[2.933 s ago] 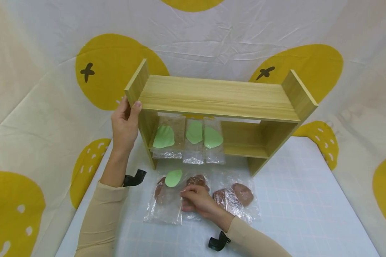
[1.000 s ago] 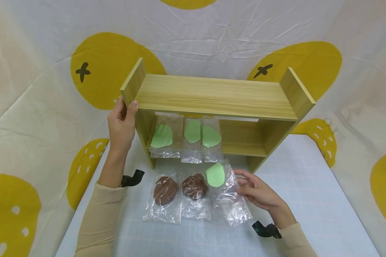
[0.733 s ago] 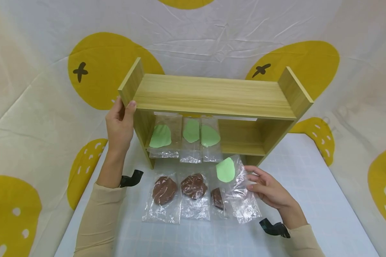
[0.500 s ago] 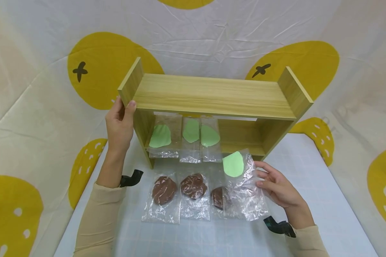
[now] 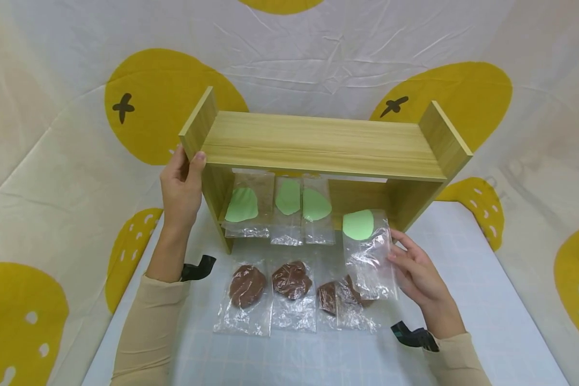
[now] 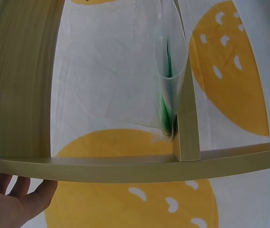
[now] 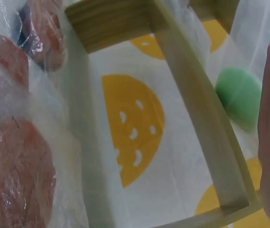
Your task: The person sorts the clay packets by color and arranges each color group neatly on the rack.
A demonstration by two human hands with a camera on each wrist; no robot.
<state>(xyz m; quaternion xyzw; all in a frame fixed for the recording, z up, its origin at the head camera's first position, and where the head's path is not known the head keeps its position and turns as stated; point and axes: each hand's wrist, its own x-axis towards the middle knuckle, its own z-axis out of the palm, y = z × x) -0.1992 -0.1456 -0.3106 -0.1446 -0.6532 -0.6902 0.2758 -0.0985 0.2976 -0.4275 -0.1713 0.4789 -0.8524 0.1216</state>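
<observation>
My left hand (image 5: 180, 185) grips the left side panel of a two-tier wooden shelf (image 5: 318, 142), thumb in front. In the left wrist view its fingers (image 6: 40, 197) lie against the panel edge. My right hand (image 5: 422, 276) pinches the right edge of a clear plastic bag (image 5: 370, 265) holding a flat light-green piece (image 5: 358, 224). The bag's top overlaps the lower tier's right part, and its bottom hangs over the front. To its left on that tier lie three similar bags with green pieces (image 5: 289, 197), their bottoms sticking out past the front edge.
On the pale table (image 5: 251, 359) before the shelf lie several clear bags with brown round pieces (image 5: 247, 286); the held bag partly covers the rightmost. A white cloth with yellow patterns (image 5: 448, 96) hangs behind. Black wrist mounts (image 5: 415, 338) sit on both forearms.
My right hand has carried the green-piece bag from the table's left, over the brown-piece bags, rightward and up to the lower tier. My left hand has stayed on the side panel.
</observation>
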